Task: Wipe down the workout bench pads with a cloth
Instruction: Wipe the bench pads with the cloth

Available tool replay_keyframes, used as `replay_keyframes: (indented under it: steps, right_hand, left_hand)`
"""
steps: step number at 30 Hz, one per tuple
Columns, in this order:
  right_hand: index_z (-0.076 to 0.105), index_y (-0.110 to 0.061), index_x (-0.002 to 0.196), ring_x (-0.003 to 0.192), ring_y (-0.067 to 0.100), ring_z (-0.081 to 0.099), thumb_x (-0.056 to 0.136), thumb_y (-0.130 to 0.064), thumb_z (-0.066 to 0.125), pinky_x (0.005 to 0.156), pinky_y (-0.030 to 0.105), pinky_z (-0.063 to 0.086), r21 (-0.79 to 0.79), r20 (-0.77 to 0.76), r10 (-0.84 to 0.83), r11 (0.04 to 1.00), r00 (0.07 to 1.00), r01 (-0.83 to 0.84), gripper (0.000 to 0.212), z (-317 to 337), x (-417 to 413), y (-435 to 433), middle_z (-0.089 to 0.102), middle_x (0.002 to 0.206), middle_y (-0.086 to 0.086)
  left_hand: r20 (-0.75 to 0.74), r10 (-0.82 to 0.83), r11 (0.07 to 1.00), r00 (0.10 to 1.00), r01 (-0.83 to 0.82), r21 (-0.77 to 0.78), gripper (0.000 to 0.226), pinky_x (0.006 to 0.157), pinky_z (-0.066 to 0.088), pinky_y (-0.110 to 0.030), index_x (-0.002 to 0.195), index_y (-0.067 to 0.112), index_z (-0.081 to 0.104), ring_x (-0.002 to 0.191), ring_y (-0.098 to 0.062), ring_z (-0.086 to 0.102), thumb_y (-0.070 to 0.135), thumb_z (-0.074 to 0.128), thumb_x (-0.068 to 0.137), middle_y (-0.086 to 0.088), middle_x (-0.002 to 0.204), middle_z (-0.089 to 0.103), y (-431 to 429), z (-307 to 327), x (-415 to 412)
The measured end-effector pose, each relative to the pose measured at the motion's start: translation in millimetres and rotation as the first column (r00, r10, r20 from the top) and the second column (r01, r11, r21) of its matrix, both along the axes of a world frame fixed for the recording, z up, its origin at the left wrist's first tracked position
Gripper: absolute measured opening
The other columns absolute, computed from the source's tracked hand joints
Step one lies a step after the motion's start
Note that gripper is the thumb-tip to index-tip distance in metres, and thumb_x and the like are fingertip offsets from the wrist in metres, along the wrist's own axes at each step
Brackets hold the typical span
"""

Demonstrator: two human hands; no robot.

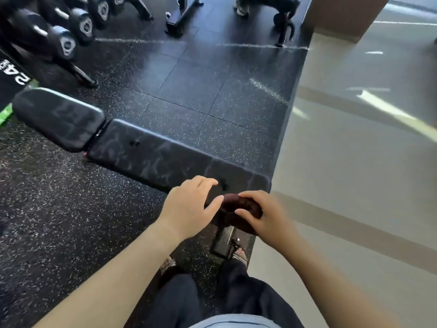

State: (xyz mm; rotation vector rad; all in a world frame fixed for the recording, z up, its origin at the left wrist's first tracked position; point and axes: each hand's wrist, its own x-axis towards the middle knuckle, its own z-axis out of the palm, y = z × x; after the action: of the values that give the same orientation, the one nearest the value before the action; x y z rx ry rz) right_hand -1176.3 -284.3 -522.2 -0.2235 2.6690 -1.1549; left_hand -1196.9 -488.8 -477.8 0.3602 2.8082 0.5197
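Cloth [238,210] bunched, mostly hidden under gripping right hand [264,218], left hand [189,204] spread open, bench pad [165,159] smeared.

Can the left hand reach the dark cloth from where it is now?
Probably yes. The left hand is open beside the dark cloth, its thumb near it, with nothing between; the right hand grips the cloth.

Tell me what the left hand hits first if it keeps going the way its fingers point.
Probably the dark cloth bunched in the right hand; the left hand has fingers angled toward it over the long bench pad. Depth unclear.
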Motion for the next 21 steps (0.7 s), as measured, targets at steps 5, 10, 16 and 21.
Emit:
replay_keyframes:
  steps: [5,10,16,21]
  right_hand:
    - [0.060,-0.030,0.109,0.098,0.009,0.057,0.081,-0.044,0.060,0.087,0.028,0.045,0.039,0.020,-0.223,0.974,0.975,0.222,0.032,-18.9,-11.4,-26.8,0.063,0.105,-0.012]
    - [0.062,-0.028,0.108,0.095,0.005,0.054,0.080,-0.031,0.071,0.084,0.015,0.036,0.038,0.048,-0.525,0.851,0.850,0.523,0.029,-51.1,-9.0,-46.8,0.064,0.105,-0.012]
    - [0.062,-0.027,0.108,0.096,0.012,0.057,0.082,-0.033,0.069,0.083,0.019,0.037,0.046,0.053,-0.639,0.769,0.767,0.638,0.027,-117.0,-25.5,-36.0,0.064,0.105,-0.008]
    - [0.061,-0.019,0.112,0.095,0.012,0.057,0.082,-0.031,0.071,0.080,0.011,0.034,0.042,-0.176,-0.675,0.722,0.717,0.690,0.034,-186.5,-51.0,-9.6,0.065,0.107,-0.002]
  left_hand:
    - [0.054,-0.189,0.982,0.981,0.189,-0.003,0.045,0.090,0.041,-0.032,0.132,0.025,0.046,0.114,-0.016,0.050,0.048,0.039,0.094,0.008,0.131,0.051,-21.3,-19.0,-45.3]
    - [0.092,-0.385,0.921,0.918,0.389,-0.020,0.045,0.090,0.043,-0.033,0.132,0.025,0.046,0.114,-0.016,0.051,0.048,0.039,0.094,0.007,0.131,0.052,-30.2,-53.2,-77.2]
    - [0.137,-0.456,0.888,0.879,0.460,0.007,0.044,0.089,0.043,-0.033,0.132,0.026,0.046,0.112,-0.016,0.052,0.047,0.040,0.094,0.007,0.133,0.051,-9.7,-130.5,-103.8]
    - [0.115,-0.466,0.885,0.877,0.461,0.062,0.040,0.090,0.046,-0.037,0.128,0.025,0.049,0.112,-0.018,0.052,0.044,0.043,0.093,0.006,0.129,0.054,26.7,-214.7,-128.7]
